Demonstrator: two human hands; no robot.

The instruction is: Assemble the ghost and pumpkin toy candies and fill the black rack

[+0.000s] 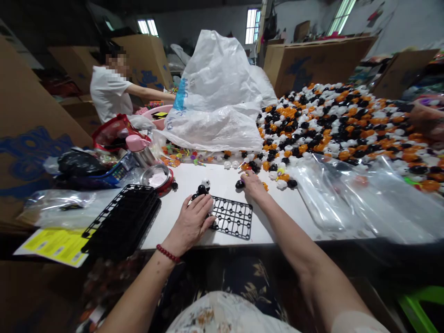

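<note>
A black grid tray (236,217) lies flat on the white table (222,178) in front of me. Over its left end rests my left hand (194,217), fingers extended, hiding that part of the tray. A white skull-like piece (206,183) and a black piece (201,189) stand just beyond those fingertips. My right hand (254,184) reaches to the front edge of the pile, with a black piece (239,184) beside its fingers. Its fingers are bent; whether they hold something cannot be made out.
A large heap of orange, black and white pieces (326,120) covers the right back. Stacked black trays (121,222) lie left. Clear plastic bags (322,199) lie right. Behind a white sack (222,83), a person (111,92) reaches into a pink basin (163,121).
</note>
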